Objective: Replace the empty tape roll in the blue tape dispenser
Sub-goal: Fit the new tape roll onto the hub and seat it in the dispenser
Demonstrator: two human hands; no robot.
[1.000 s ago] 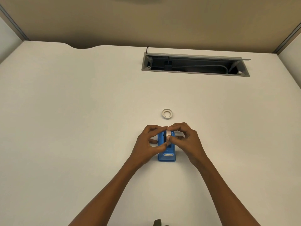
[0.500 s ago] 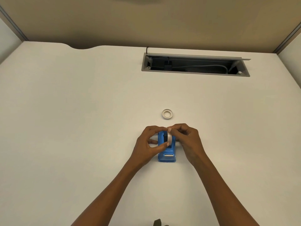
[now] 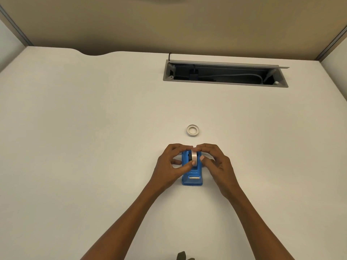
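The blue tape dispenser (image 3: pixel 191 177) stands on the white desk, its cutter end toward me. A whitish tape roll (image 3: pixel 194 157) sits upright in the dispenser's slot. My left hand (image 3: pixel 170 166) pinches the roll from the left with thumb and fingers. My right hand (image 3: pixel 216 162) pinches it from the right, fingertips meeting the left hand's over the top. The back of the dispenser is hidden under my fingers. A small white ring, an empty tape core (image 3: pixel 192 130), lies flat on the desk just beyond my hands.
A grey open cable tray (image 3: pixel 223 82) with cables inside is set into the desk at the far right. The desk's far edge meets a beige partition. A dark object (image 3: pixel 181 256) pokes in at the bottom edge.
The roll has shifted slightly down into the dispenser slot. My right thumb has come back onto the roll's right side; both hands stay in place.
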